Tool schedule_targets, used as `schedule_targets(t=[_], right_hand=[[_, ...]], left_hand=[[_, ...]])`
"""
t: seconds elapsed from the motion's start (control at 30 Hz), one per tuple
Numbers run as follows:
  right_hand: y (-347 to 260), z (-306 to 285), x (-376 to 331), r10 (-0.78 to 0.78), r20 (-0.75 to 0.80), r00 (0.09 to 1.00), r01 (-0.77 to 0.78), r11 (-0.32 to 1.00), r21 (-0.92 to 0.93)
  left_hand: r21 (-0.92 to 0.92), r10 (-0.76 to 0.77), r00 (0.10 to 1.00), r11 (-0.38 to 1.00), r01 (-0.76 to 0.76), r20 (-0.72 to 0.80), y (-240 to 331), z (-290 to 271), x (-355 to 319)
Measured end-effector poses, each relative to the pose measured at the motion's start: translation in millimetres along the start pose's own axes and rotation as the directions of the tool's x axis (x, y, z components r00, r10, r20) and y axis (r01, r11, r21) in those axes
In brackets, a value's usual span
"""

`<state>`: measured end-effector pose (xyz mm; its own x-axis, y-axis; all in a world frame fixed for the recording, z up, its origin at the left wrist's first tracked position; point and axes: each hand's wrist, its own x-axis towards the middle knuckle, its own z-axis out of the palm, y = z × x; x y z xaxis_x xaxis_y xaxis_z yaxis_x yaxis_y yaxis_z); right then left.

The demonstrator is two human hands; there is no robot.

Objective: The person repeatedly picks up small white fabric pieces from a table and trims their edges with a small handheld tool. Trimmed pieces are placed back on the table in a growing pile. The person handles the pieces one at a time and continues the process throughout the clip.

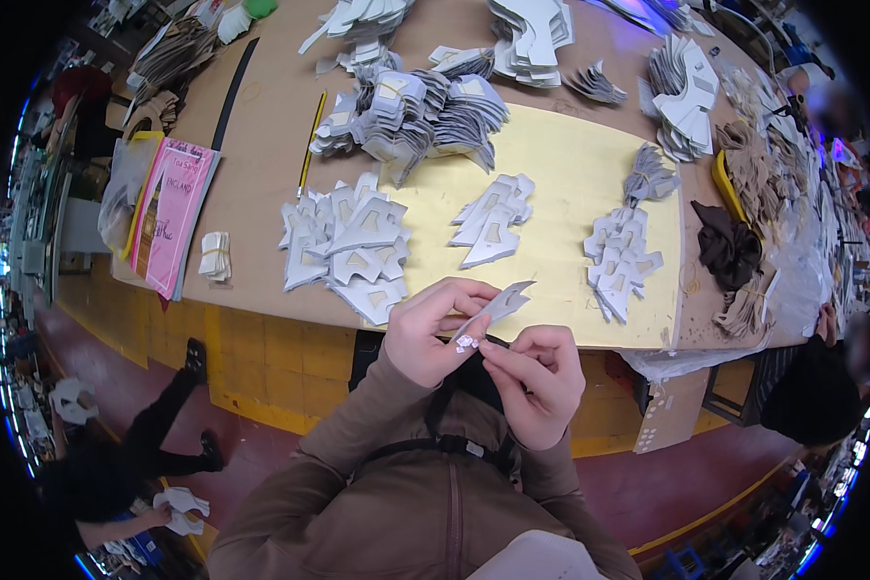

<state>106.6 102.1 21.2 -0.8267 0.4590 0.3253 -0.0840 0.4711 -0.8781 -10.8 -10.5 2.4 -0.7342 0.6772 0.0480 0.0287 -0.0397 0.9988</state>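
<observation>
My left hand (433, 327) grips a flat grey-white cut piece (500, 305), tilted up over the table's near edge. Small shiny white bits (466, 342) cling to that hand's thumb. Close by, my right hand (539, 382) is closed with its fingertips pinched beside the left thumb; whatever they hold is too small to make out. Beyond my hands, a small pile of similar pieces (493, 220) lies on a yellow sheet (561, 280). More pieces are heaped to the left (358, 237) and spread to the right (621, 261).
Bundled stacks of pieces (406, 111) stand farther back. A yellow pencil (311, 145), a banded white bundle (216, 256) and a pink notebook (172, 208) lie leftward. Dark brown cloth (727, 246) and tan pieces (752, 164) crowd the right. Other people are on both sides.
</observation>
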Motion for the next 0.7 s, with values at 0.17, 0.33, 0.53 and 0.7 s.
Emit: schedule_targets(t=[0.17,0.33,0.53,0.7], right_hand=[[-2,-2,5,-0.050,0.138,0.989,0.082,0.969,-0.234],[-4,-8,8,0.004,0.344,0.939,0.173,0.858,-0.483],[-7,-18,6,0.142,0.521,0.841,0.176,0.840,-0.513],[-1,-23,1,0.160,0.453,0.877,-0.030,0.959,-0.281]], left_hand=[[0.310,0.156,0.985,0.935,-0.172,0.074,-2,-13,4],[0.517,0.248,0.950,0.798,-0.312,0.190,-14,-18,5],[0.489,0.198,0.965,0.833,-0.259,0.174,-17,-23,1],[0.529,0.251,0.967,0.828,-0.188,-0.049,-8,-53,4]])
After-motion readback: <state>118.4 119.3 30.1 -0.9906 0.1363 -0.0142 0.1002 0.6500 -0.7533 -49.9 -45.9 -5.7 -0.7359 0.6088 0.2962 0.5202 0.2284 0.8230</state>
